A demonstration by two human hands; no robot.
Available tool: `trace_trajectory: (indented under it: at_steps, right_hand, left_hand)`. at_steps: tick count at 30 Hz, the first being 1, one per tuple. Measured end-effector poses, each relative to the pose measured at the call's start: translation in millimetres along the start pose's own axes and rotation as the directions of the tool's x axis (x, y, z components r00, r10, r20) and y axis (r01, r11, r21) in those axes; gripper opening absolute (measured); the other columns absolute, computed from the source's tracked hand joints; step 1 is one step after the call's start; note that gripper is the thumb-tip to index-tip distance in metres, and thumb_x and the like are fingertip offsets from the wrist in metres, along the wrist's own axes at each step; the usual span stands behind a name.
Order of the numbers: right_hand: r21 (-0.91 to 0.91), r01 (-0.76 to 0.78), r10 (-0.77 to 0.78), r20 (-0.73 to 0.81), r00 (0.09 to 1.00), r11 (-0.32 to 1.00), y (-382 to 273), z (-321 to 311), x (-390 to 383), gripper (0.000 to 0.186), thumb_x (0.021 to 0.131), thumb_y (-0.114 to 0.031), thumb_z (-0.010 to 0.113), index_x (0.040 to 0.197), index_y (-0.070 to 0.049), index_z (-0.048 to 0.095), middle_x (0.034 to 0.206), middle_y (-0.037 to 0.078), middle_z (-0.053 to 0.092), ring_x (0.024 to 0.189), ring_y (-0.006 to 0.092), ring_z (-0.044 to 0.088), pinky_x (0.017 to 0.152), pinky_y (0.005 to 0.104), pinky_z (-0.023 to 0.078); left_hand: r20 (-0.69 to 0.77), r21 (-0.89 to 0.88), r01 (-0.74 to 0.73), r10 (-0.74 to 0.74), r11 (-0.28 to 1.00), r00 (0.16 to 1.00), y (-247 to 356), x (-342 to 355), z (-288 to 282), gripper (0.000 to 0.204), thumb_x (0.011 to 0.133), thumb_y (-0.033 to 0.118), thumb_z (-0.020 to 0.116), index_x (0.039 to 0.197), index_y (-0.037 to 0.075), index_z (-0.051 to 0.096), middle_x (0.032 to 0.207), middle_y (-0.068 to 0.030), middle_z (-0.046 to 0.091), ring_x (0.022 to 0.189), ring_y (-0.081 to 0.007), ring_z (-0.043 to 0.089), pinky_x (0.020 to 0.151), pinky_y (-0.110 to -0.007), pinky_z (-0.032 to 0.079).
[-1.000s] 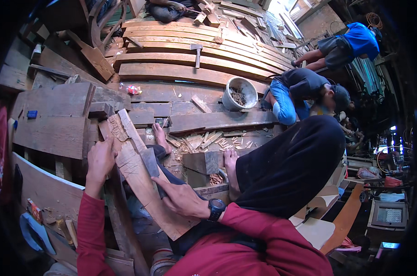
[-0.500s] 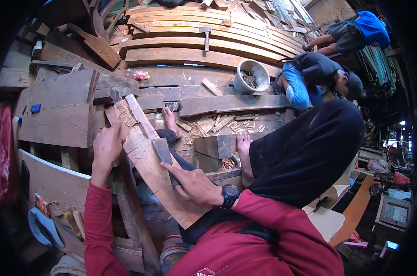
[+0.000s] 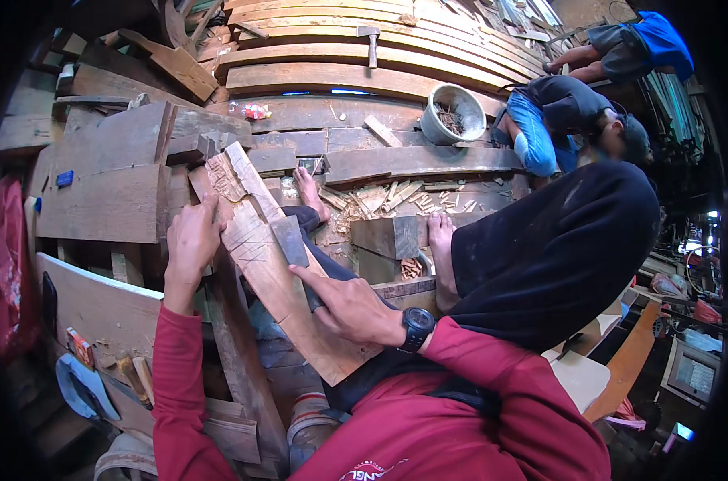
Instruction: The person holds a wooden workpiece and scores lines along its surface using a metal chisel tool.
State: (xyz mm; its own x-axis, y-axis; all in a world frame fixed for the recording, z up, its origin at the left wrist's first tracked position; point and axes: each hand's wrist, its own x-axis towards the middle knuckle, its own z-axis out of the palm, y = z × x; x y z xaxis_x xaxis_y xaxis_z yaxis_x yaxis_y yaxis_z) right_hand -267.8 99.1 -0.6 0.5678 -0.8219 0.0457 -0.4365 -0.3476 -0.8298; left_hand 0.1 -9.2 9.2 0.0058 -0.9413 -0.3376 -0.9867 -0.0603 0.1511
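Timber, a long pale-tan plank (image 3: pixel 269 272) with a roughly carved far end and thin dark lines across its face, slants away from the person's lap, its near end against the dark trousers (image 3: pixel 548 240). Over it, the right grip (image 3: pixel 357 311) is closed around the lower part of a grey wedge-shaped metal tool (image 3: pixel 290 242), index finger stretched along it. The left grip (image 3: pixel 191 240) touches the plank's left edge beside the carved hollow, fingers bent; how firmly it holds cannot be told, since its underside is hidden. No clamp shows on the plank, so it could probably twist or slide under a push; with the tool's broad end turned toward the carving, a slip might carry it to the left fingers. The narrow strip right of the carving might also split along the grain if levered. As for writing, white lettering crosses the dark-red long-sleeved shirt (image 3: pixel 452 421), partly cut off by the lower edge; a small red-and-white printed packet (image 3: pixel 80 346) is too small to read, and the black wristwatch (image 3: pixel 417 327) shows nothing legible. Farther out lie pale wood chips (image 3: pixel 404 195), a grey round bucket (image 3: pixel 436 130) of dark scraps, and long brown beams (image 3: pixel 324 78); a dark-shirted co-worker (image 3: pixel 568 104) bends at the right.
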Motion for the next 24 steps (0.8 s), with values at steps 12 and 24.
trace_trajectory:
  at_steps: [12, 24]
  right_hand:
    - [-0.015, 0.006, -0.005, 0.052, 0.999, 1.0, -5, -3, 0, 0.063, 0.083, -0.01, 0.059, 0.144, -0.004, 0.043, 0.078, 0.017, 0.064, 0.062, 0.0347, 0.063, 0.058, 0.0438, 0.051]
    - [-0.038, -0.063, 0.066, 0.065, 0.996, 0.997, -4, -4, 2, 0.065, 0.082, -0.009, 0.059, 0.145, -0.003, 0.042, 0.079, 0.017, 0.066, 0.061, 0.0346, 0.062, 0.058, 0.0433, 0.052]
  left_hand:
    - [0.005, -0.013, 0.005, -0.005, 1.0, 1.0, -2, -1, 0, 0.047, 0.083, 0.019, 0.075, 0.128, 0.011, 0.063, 0.104, -0.0243, 0.069, 0.097, -0.0443, 0.066, 0.083, -0.051, 0.052]
    - [-0.017, -0.002, -0.007, 0.007, 1.0, 1.0, -3, -1, 2, 0.046, 0.084, 0.019, 0.075, 0.128, 0.012, 0.063, 0.101, -0.0244, 0.069, 0.096, -0.0442, 0.066, 0.083, -0.052, 0.053]
